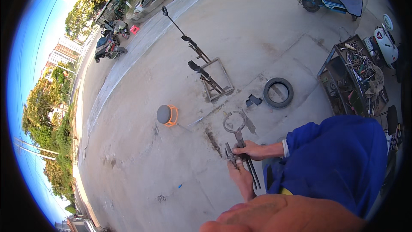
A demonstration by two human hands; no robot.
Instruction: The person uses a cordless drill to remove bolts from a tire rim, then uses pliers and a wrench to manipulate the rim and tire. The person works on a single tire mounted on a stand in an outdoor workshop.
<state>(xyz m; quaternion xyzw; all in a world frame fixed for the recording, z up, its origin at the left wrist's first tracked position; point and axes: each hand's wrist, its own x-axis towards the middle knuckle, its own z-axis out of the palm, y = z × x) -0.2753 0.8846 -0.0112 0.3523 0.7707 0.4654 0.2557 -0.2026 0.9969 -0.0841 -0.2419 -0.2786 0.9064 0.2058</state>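
Observation:
My right hand, at the end of a blue sleeve, is closed around long dark metal tongs. Two curved claw-like jaws spread apart at their far end, and the thin handles run down past my hand. Just below it, my left hand grips a smaller grey metal tool that looks like pliers, its narrow nose pointing away from me. Both tools are side by side and nearly touching; the fingers partly hide their middles. A large blurred patch of skin fills the bottom edge.
Ahead on the concrete stand a round grey-topped orange stool and a metal frame stand. A black tyre lies beside dark flat pieces. At right is a tool-filled cart; beyond it, a blue scooter.

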